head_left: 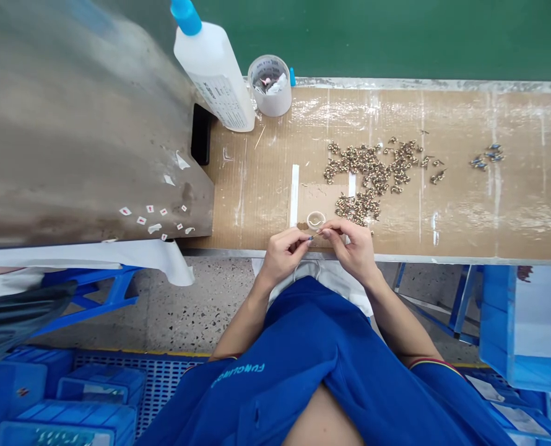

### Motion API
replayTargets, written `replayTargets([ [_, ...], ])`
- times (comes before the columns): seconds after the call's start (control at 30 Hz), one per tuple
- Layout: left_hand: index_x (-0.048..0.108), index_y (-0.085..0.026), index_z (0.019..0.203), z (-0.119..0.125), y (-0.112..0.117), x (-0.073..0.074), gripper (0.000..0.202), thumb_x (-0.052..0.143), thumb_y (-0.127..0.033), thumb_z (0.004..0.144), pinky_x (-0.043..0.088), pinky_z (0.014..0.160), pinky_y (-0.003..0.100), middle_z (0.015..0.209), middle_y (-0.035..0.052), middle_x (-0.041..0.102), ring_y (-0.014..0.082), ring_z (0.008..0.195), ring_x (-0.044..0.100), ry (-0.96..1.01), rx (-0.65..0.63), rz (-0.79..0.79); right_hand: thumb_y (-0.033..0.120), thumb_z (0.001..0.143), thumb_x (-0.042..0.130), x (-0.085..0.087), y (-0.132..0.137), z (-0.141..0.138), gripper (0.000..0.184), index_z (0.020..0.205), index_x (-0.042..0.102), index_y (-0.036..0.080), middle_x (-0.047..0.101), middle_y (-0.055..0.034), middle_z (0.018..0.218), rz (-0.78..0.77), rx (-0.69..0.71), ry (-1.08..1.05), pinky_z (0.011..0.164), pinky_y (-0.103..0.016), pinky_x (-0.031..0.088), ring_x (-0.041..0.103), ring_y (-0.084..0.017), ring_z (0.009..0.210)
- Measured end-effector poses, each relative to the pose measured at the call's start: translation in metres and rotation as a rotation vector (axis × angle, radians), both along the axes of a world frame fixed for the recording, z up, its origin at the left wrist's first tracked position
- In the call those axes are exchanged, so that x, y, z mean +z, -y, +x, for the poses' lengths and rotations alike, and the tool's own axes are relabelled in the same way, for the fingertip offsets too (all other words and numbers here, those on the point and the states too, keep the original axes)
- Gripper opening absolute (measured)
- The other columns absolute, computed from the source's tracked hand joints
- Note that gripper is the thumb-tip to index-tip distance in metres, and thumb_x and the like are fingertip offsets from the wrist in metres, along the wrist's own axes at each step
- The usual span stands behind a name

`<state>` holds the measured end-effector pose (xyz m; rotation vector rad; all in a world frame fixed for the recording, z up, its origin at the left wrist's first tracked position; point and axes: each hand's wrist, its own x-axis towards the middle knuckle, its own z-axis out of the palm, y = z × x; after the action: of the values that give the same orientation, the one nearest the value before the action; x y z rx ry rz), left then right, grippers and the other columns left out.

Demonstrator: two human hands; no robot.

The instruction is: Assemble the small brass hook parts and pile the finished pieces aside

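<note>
Both hands meet at the near edge of a brown cardboard-covered bench (465, 204). My left hand (282, 253) pinches a tiny part with a bluish tip. My right hand (355, 244) pinches a thin stick or tool whose end touches that part. Just beyond the fingertips sits a small white round dish (316, 219). A heap of several small brass-coloured parts (371, 170) lies behind and to the right of the dish. A few blue-tinted parts (486, 157) lie apart at the far right.
A white squeeze bottle with a blue cap (214, 65) and a white cup (270, 85) stand at the back. A large metal panel (80, 124) with bits of tape rises on the left. Blue crates (47, 396) sit on the floor; a blue bin (521, 322) stands at the right.
</note>
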<state>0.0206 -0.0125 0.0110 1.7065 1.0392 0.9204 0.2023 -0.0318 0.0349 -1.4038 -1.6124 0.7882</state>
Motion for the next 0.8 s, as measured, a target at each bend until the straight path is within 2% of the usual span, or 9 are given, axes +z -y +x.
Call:
replayTargets([
  [0.13,0.073,-0.017,0.084,-0.002,-0.001,-0.002,0.014,0.065,-0.025,0.091,0.037,0.053,0.022,0.066,-0.0002,0.059,0.0091,0.055,0.048,0.035,0.003,0.000,0.031,0.100,0.054,0.004,0.000,-0.001,0.022,0.087,0.070,0.023,0.076,-0.0045,0.082,0.064,0.007,0.040,0.067,-0.031,0.054,0.068,-0.018,0.072],
  [0.3,0.075,-0.017,0.083,-0.005,-0.002,-0.006,0.022,0.067,-0.035,0.092,0.040,0.054,0.023,0.069,0.0030,0.064,0.0109,0.059,0.052,0.112,0.027,-0.075,0.035,0.100,0.054,0.010,-0.001,-0.002,0.024,0.088,0.071,0.024,0.075,-0.0040,0.083,0.038,0.045,-0.009,0.067,-0.031,0.055,0.069,-0.018,0.073],
  [0.43,0.077,-0.017,0.084,-0.007,-0.002,-0.008,0.028,0.070,-0.043,0.091,0.041,0.053,0.023,0.071,0.0043,0.066,0.0111,0.060,0.056,0.214,0.060,-0.118,0.040,0.100,0.054,0.009,-0.007,0.003,0.027,0.087,0.071,0.024,0.074,-0.0051,0.083,0.080,-0.083,-0.066,0.066,-0.033,0.054,0.068,-0.019,0.076],
  [0.5,0.077,-0.018,0.083,-0.008,-0.003,-0.007,0.028,0.071,-0.045,0.090,0.044,0.054,0.024,0.072,0.0045,0.067,0.0114,0.061,0.058,0.253,0.059,-0.135,0.040,0.100,0.055,0.005,-0.011,0.006,0.027,0.087,0.071,0.024,0.073,-0.0059,0.083,0.117,-0.146,-0.030,0.067,-0.034,0.054,0.068,-0.020,0.081],
  [0.57,0.078,-0.019,0.082,-0.009,-0.003,-0.006,0.028,0.072,-0.046,0.089,0.047,0.057,0.025,0.073,0.0047,0.068,0.0122,0.063,0.060,0.271,0.052,-0.147,0.039,0.100,0.055,0.000,-0.014,0.006,0.025,0.087,0.071,0.024,0.072,-0.0067,0.087,0.130,-0.146,0.031,0.067,-0.035,0.054,0.068,-0.021,0.084],
  [0.73,0.078,-0.021,0.084,-0.010,-0.004,-0.007,0.024,0.073,-0.043,0.089,0.049,0.057,0.025,0.074,0.0042,0.069,0.0123,0.064,0.061,0.287,0.046,-0.151,0.034,0.099,0.057,-0.010,-0.014,0.003,0.019,0.105,0.072,0.024,0.070,-0.0101,0.105,0.132,-0.058,0.072,0.075,-0.038,0.056,0.067,-0.023,0.096],
  [0.8,0.079,-0.021,0.084,-0.010,-0.003,-0.008,0.020,0.073,-0.039,0.090,0.048,0.057,0.024,0.074,0.0038,0.069,0.0120,0.064,0.061,0.301,0.048,-0.133,0.033,0.099,0.056,-0.009,-0.011,0.010,0.021,0.111,0.071,0.024,0.070,-0.0107,0.110,0.152,-0.077,0.093,0.081,-0.040,0.057,0.068,-0.025,0.101],
])
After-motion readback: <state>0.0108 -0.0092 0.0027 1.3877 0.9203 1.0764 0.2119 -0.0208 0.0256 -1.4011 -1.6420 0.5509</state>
